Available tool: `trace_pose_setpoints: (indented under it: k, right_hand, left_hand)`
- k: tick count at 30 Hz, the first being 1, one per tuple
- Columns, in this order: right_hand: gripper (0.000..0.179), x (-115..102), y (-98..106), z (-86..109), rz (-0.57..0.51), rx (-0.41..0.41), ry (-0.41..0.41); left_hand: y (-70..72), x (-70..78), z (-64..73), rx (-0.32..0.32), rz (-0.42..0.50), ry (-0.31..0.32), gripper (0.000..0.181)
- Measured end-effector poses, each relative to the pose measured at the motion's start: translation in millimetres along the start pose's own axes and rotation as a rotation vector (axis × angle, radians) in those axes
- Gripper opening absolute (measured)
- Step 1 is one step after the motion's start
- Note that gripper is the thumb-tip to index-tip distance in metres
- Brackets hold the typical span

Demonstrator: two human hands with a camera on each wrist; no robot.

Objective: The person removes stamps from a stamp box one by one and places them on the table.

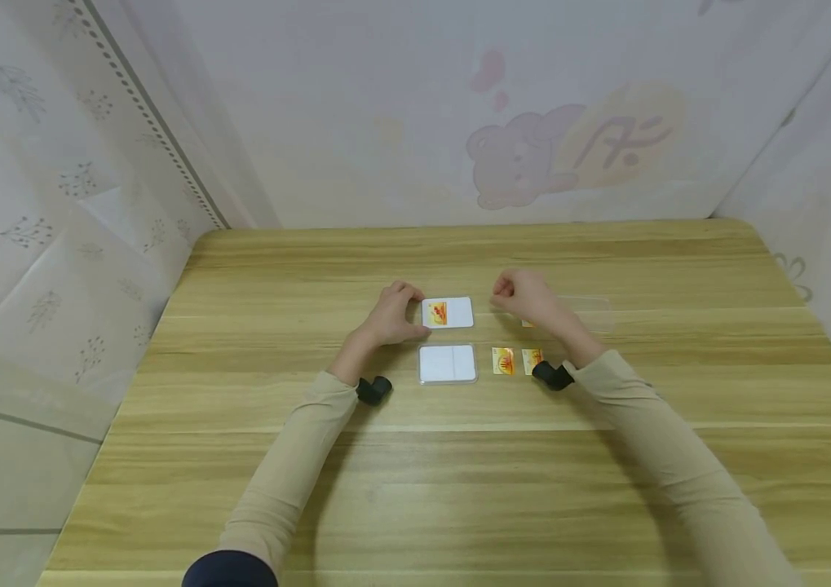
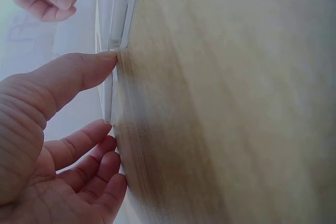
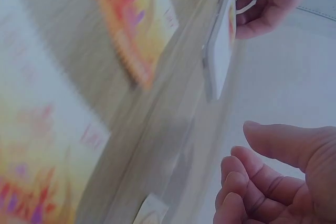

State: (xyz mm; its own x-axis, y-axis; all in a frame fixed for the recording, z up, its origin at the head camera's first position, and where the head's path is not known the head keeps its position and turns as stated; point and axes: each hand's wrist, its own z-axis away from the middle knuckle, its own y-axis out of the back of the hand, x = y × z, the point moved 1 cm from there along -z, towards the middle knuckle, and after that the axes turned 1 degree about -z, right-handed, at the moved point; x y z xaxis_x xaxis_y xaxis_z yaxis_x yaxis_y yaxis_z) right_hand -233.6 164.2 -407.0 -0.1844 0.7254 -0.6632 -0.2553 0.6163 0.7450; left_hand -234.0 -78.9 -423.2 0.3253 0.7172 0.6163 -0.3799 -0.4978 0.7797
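Observation:
My left hand (image 1: 389, 316) grips the left end of a flat clear case with a white insert (image 1: 462, 312), thumb at the near edge and index finger at the far edge. A yellow-orange stamp (image 1: 438, 314) lies on the left half of that insert. To the right of the case my right hand (image 1: 530, 298) hovers over the table, its fingers loosely bent; in the right wrist view thumb and fingers are apart with nothing between them. Nearer the body is a second white-insert case (image 1: 435, 364) without a stamp.
Two stamps, a left one (image 1: 502, 360) and a right one (image 1: 532, 359), lie beside the second case. Another stamp (image 1: 527, 324) is mostly hidden under the right hand. A clear plastic cover (image 1: 597, 308) rests farther right on the wooden table (image 1: 415, 489).

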Motion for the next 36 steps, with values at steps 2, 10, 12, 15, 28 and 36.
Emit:
trace_pose_setpoints:
  k: [2, 10, 12, 15, 28, 36]
  right_hand:
    - [0.011, -2, -2, -2.2, 0.006, 0.002, 0.004]
    - [0.012, -16, -10, -7.2, 0.002, 0.006, 0.012]
    - [0.012, -19, -12, -8.0, -0.010, 0.002, 0.017]
    - [0.014, -24, -15, -9.6, -0.032, -0.008, 0.017]
    - [0.013, -35, -27, -20.6, -0.050, -0.006, 0.025]
    - [0.012, -39, -33, -25.1, -0.084, -0.024, 0.028]
  left_hand:
    - [-0.1, 0.0, -0.2, 0.000, -0.005, 0.001, 0.057]
    - [-5.3, -12.1, -5.6, 0.021, 0.034, -0.032, 0.058]
    - [-6.0, -13.8, -6.4, 0.023, 0.036, -0.036, 0.057]
    - [-6.1, -13.7, -6.5, 0.024, 0.038, -0.034, 0.057]
    - [-0.6, -1.8, -1.1, 0.010, 0.023, -0.001, 0.057]
    - [-1.2, -2.4, -1.3, 0.013, 0.025, -0.004, 0.056]
